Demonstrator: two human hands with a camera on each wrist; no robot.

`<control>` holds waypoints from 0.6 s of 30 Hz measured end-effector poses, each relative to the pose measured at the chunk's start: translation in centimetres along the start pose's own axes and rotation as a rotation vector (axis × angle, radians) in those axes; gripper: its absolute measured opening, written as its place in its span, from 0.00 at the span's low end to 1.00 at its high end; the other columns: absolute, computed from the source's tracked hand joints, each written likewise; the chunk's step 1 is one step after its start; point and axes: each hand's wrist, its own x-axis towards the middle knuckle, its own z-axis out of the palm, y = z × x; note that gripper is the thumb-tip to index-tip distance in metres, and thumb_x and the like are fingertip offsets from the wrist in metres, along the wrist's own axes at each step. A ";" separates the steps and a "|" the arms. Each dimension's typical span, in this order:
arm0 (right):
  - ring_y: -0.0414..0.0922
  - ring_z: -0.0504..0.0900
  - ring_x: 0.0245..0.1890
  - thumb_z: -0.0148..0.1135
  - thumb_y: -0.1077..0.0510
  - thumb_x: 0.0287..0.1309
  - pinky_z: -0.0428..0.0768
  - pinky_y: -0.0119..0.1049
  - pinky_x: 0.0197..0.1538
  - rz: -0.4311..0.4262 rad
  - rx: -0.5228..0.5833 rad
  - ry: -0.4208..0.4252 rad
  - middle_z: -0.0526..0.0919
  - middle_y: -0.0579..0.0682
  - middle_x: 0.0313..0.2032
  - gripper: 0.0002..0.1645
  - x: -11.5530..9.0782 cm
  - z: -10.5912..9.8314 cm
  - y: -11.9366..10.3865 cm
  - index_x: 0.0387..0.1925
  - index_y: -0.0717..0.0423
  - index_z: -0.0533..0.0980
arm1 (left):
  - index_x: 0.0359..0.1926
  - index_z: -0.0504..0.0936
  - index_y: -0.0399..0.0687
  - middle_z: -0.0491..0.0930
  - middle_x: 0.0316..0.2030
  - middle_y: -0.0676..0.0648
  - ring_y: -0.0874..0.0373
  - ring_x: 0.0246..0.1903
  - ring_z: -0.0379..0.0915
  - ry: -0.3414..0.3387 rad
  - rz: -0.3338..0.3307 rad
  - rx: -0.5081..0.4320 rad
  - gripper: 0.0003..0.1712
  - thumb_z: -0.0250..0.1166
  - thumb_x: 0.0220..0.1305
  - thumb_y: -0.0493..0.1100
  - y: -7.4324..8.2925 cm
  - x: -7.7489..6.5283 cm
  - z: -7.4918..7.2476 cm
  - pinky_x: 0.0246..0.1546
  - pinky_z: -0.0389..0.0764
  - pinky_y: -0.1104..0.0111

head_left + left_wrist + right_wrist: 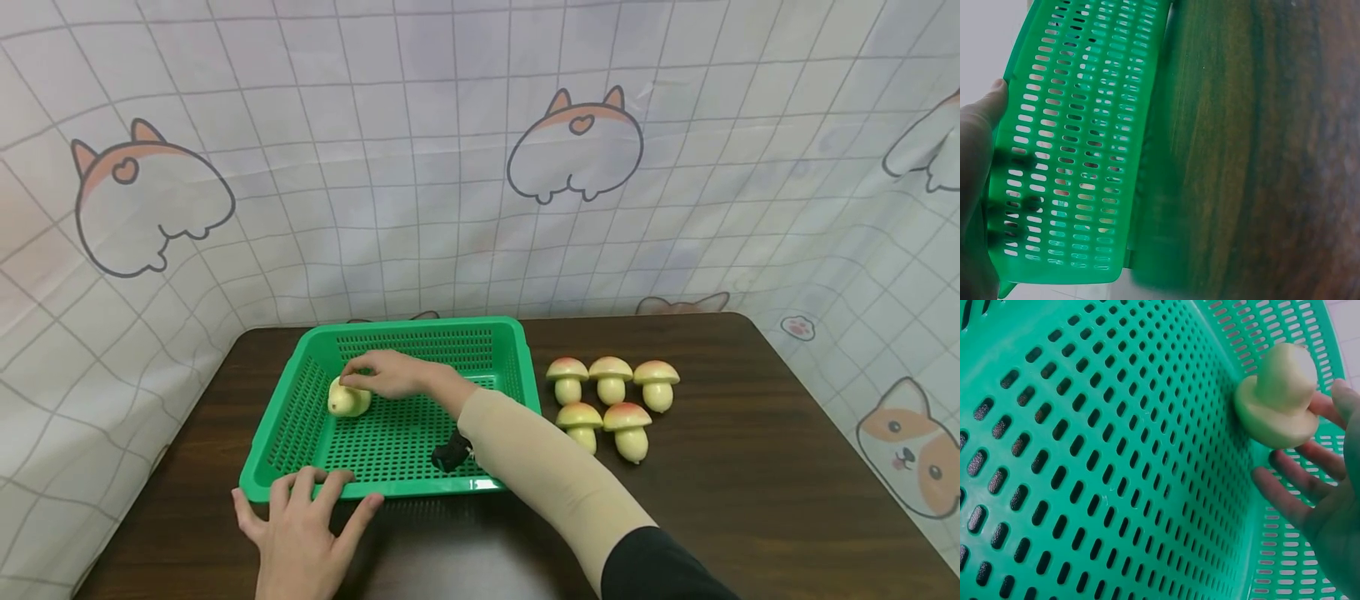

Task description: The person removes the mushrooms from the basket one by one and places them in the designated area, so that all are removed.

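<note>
A green perforated basket [390, 490] sits on the table. My left hand [303, 529] holds its near rim at the left corner; finger shadows show through the side wall in the left wrist view, and the thumb [999, 94] lies at the rim. Inside, at the left end, is a pale yellow toy mushroom [347, 402], cap down and stem up in the right wrist view. My right hand [390, 372] reaches over the basket to it. One fingertip is right at the stem, the other fingers [1288, 490] spread loosely beside the cap, and the thumb stands apart.
Several toy mushrooms [632, 442] with yellow and reddish caps lie in two rows right of the basket on the dark wooden table [750, 467]. A small black object [450, 454] shows beside the right forearm. A cloth with cartoon dogs [450, 208] hangs behind.
</note>
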 end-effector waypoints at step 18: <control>0.41 0.78 0.54 0.69 0.52 0.68 0.77 0.31 0.51 -0.005 0.042 -0.066 0.75 0.49 0.63 0.34 0.0 0.1 -0.1 0.72 0.48 0.68 | 0.40 0.86 0.51 0.78 0.40 0.45 0.37 0.48 0.68 -0.005 -0.003 0.008 0.23 0.70 0.62 0.66 0.0 0.0 0.0 0.59 0.29 0.21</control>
